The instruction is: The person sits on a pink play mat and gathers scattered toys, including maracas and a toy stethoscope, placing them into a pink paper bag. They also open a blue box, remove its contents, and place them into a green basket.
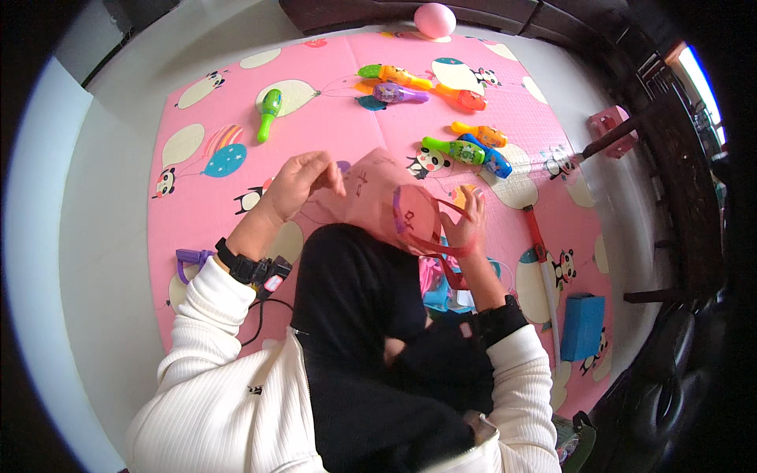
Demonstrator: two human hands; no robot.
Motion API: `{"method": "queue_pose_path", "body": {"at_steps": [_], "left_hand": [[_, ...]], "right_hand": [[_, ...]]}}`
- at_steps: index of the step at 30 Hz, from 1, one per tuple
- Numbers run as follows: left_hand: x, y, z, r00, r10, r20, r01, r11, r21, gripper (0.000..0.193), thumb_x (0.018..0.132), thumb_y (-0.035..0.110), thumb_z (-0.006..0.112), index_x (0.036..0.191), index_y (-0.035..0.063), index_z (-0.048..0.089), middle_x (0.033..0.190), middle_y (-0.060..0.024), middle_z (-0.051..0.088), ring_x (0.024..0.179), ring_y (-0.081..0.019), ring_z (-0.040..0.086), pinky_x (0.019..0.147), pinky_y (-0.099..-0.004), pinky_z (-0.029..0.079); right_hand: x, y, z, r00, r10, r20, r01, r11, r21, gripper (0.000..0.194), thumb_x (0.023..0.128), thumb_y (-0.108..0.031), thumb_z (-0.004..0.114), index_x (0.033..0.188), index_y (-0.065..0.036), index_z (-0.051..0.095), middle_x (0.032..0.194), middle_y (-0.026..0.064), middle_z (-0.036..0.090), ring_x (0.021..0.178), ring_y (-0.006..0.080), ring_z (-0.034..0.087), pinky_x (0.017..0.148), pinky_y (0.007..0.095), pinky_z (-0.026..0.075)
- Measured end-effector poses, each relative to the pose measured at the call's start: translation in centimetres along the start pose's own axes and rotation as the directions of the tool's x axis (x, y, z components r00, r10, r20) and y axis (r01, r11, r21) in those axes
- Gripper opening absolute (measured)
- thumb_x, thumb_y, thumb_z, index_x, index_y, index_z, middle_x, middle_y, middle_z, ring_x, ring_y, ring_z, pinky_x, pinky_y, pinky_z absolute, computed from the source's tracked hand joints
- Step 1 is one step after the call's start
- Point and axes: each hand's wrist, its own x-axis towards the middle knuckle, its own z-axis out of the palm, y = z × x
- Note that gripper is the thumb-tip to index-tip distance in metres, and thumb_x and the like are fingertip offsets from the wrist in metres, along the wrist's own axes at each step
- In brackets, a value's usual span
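Observation:
A translucent pink-red bag (369, 195) with red handles and dark markings lies on its side in front of my black-clad knee. Its round end (417, 216) faces right. My right hand (464, 227) is at the handles, with one red strap (440, 245) running across the wrist and another reaching the fingers. The fingers are spread around the strap. My left hand (307, 180) is by the bag's far left end, fingers bent downward. Whether it touches the bag is unclear. Under the right forearm, pink and turquoise plastic pieces (437, 295) lie partly hidden.
A pink panda-print mat (225, 195) covers the floor. Several toy bowling pins lie ahead, including a green pin (271, 112) and a purple pin (399, 93). A pink ball (434, 20) sits at the far edge. A blue box (582, 327) and red-white stick (544, 272) are right.

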Motion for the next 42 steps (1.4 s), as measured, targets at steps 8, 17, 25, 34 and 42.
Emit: {"method": "queue_pose_path", "body": {"at_steps": [8,17,25,34,42], "left_hand": [[0.0,-1.3,5.2,0.949,0.092,0.301,-0.279,0.686,0.672,0.027,0.084,0.007,0.067,0.109,0.0045,0.061,0.113,-0.0069,0.06,0.096,-0.0203,0.062,0.088,-0.0317,0.049],[-0.7,-9.3,9.4,0.802,-0.155,0.577,-0.572,0.077,0.817,0.031,0.084,0.011,0.057,0.114,0.0104,0.061,0.122,-0.0098,0.059,0.074,-0.032,0.068,0.061,-0.042,0.057],[2.5,-3.3,0.9,0.935,0.119,0.333,-0.344,0.085,0.935,0.024,0.073,0.016,0.072,0.078,-0.0002,0.055,0.089,-0.018,0.054,0.085,-0.0368,0.057,0.072,-0.0447,0.049],[1.5,-1.3,-1.2,0.934,0.235,0.268,-0.262,-0.056,0.963,0.017,0.071,0.0,0.066,0.085,0.0,0.055,0.101,-0.0143,0.059,0.091,-0.0343,0.058,0.077,-0.0431,0.048],[1.0,-3.0,-0.1,0.963,0.114,0.242,-0.238,-0.048,0.97,0.02,0.076,0.0,0.061,0.096,0.0023,0.06,0.109,-0.0144,0.06,0.093,-0.0337,0.063,0.075,-0.0413,0.052]], "right_hand": [[-1.5,0.5,-2.1,0.822,-0.117,0.557,-0.388,0.599,0.7,0.065,0.074,-0.012,0.08,0.132,0.003,0.053,0.125,0.0147,0.062,0.109,0.0231,0.064,0.089,0.0354,0.054],[-1.7,5.0,5.2,0.767,0.185,0.614,-0.2,0.979,-0.046,0.042,0.085,-0.034,0.061,0.11,-0.001,0.067,0.1,0.0174,0.07,0.089,0.0294,0.068,0.082,0.0408,0.054],[4.8,1.8,-0.1,0.738,0.19,0.647,-0.399,0.896,0.193,0.041,0.088,-0.037,0.054,0.077,-0.002,0.072,0.066,0.0149,0.067,0.063,0.0278,0.066,0.067,0.0405,0.052],[5.3,-0.7,-3.5,0.769,-0.084,0.633,-0.465,0.607,0.645,0.04,0.093,-0.039,0.057,0.081,-0.003,0.07,0.068,0.0059,0.068,0.065,0.0153,0.066,0.061,0.0308,0.049],[10.4,11.1,0.3,0.632,0.24,0.737,-0.585,0.772,0.25,0.019,0.09,-0.016,0.056,0.095,-0.001,0.068,0.087,0.0082,0.07,0.076,0.0182,0.068,0.067,0.0295,0.053]]}}
